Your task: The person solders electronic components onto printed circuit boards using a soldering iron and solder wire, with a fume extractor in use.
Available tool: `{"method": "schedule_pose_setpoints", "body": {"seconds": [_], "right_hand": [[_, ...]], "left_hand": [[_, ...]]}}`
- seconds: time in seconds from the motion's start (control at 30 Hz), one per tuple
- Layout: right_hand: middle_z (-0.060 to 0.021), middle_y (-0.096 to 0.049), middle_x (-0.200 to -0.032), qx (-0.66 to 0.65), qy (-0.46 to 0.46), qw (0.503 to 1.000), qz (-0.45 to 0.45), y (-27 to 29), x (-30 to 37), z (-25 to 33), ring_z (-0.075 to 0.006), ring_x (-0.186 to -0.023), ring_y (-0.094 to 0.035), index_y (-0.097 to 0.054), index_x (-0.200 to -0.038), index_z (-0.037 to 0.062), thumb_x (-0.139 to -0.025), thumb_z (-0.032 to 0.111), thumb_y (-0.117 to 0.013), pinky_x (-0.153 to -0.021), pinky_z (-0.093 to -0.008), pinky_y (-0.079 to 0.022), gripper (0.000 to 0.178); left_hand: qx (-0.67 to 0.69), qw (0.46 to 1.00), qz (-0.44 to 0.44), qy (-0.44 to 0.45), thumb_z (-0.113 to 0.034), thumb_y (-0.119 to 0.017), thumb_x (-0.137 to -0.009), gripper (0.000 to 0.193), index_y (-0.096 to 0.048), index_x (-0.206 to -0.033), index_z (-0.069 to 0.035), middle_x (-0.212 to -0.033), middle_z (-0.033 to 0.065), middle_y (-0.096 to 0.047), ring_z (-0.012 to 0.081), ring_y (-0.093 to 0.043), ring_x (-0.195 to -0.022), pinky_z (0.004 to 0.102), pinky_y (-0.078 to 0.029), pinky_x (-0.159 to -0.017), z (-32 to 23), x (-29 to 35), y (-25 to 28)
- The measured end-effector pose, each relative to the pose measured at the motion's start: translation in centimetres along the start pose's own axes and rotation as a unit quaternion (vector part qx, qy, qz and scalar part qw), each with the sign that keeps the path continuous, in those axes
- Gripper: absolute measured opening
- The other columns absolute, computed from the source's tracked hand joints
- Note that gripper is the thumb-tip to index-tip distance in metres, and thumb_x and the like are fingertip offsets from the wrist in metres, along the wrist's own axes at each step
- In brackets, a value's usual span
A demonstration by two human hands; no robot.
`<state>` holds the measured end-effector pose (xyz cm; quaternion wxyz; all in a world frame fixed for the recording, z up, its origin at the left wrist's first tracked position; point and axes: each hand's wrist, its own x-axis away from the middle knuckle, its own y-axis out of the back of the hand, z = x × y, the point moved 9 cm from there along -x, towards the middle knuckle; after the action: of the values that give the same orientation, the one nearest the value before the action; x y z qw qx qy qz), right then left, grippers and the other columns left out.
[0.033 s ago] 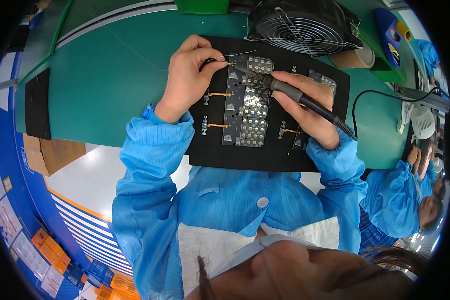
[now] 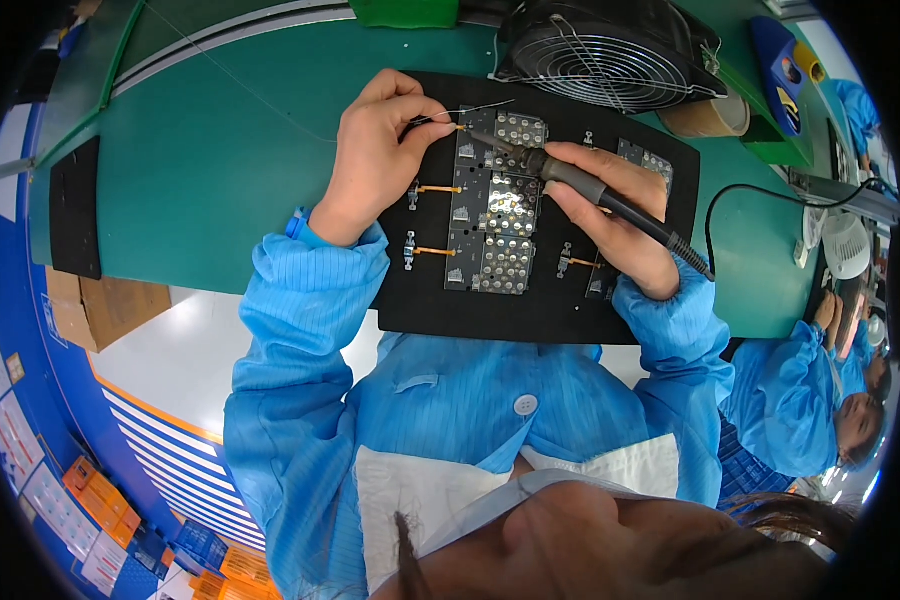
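In my right hand [image 2: 620, 205] is a black soldering iron [image 2: 590, 188], gripped like a pen, its tip pointing left at the top board of a column of circuit boards [image 2: 467, 218]. My left hand [image 2: 380, 140] is closed in a pinch at that board's left edge, with a thin solder wire [image 2: 485, 105] passing through its fingers. At the fingertips a small orange part shows; the fingers hide most of it. Two orange flex cables [image 2: 435, 189] with small connectors stick out leftward from the boards lower in the column. Everything lies on a black mat [image 2: 420, 310].
A black fan with a wire grille [image 2: 610, 65] stands behind the mat. Right of it are a brownish roll [image 2: 705, 117] and a green bin [image 2: 770, 140]. More boards [image 2: 645, 160] lie right of my right hand. The iron's cord [image 2: 740, 185] loops rightward. A co-worker in blue [image 2: 785, 400] sits at right.
The loose stretch of solder wire left of my left hand has shifted slightly. Both hands and the soldering iron stay in place.
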<state>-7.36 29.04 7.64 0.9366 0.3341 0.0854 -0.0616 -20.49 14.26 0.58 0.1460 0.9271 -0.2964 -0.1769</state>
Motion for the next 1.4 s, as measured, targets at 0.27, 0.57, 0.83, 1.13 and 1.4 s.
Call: {"method": "schedule_pose_setpoints", "body": {"seconds": [0.27,0.57,0.83,1.13,1.4], "right_hand": [[-0.0132,-0.072,-0.095,-0.013,-0.041,0.999,0.007,-0.2,0.03,-0.55,-0.0159,-0.079,-0.069,-0.067,-0.114,0.0006,-0.082,0.011,-0.076,-0.069,-0.0254,-0.053,0.035],[-0.0133,-0.072,-0.095,-0.014,-0.041,0.999,-0.004,-0.12,0.05,-0.53,-0.0153,-0.08,-0.069,-0.067,-0.115,0.0006,-0.081,0.01,-0.076,-0.069,-0.0251,-0.054,0.036],[-0.0124,-0.072,-0.093,-0.015,-0.056,0.998,0.013,-0.26,0.08,-0.66,-0.0142,-0.077,-0.069,-0.067,-0.115,0.0006,-0.081,0.011,-0.076,-0.068,-0.0239,-0.054,0.036],[-0.0135,-0.072,-0.094,-0.026,-0.049,0.998,0.006,-0.17,0.24,-0.77,-0.0155,-0.079,-0.07,-0.067,-0.115,-0.0002,-0.082,0.011,-0.075,-0.07,-0.0238,-0.055,0.036],[-0.015,-0.071,-0.088,-0.015,-0.024,0.999,-0.016,-0.01,0.03,-0.13,-0.0192,-0.071,-0.068,-0.068,-0.111,0.0001,-0.082,0.013,-0.076,-0.061,-0.0274,-0.053,0.033]], "left_hand": [[0.013,1.0,-0.008,-0.001,0.001,-0.076,-0.076,0.01,-0.072,-0.086,0.0,-0.086,-0.001,-0.05,0.0056,-0.037,-0.059,0.0229,-0.029,-0.051,0.28,0.19,0.24],[-0.011,1.0,-0.009,-0.004,0.001,-0.075,-0.077,0.01,-0.072,-0.086,-0.001,-0.087,-0.0007,-0.051,0.0061,-0.039,-0.06,0.0229,-0.031,-0.052,-0.12,0.17,0.41],[0.001,1.0,-0.007,-0.004,0.001,-0.075,-0.077,0.01,-0.072,-0.086,-0.001,-0.087,-0.0001,-0.051,0.0062,-0.04,-0.061,0.0228,-0.033,-0.053,0.06,0.21,0.39],[0.003,1.0,-0.007,-0.004,0.0,-0.075,-0.077,0.01,-0.072,-0.086,-0.001,-0.087,-0.0005,-0.051,0.0057,-0.039,-0.061,0.0226,-0.032,-0.052,-0.06,0.25,0.44],[-0.009,1.0,-0.011,-0.01,-0.001,-0.077,-0.076,0.011,-0.073,-0.086,-0.001,-0.087,-0.0008,-0.051,0.0058,-0.038,-0.06,0.0227,-0.03,-0.052,-0.11,0.31,0.54]]}}
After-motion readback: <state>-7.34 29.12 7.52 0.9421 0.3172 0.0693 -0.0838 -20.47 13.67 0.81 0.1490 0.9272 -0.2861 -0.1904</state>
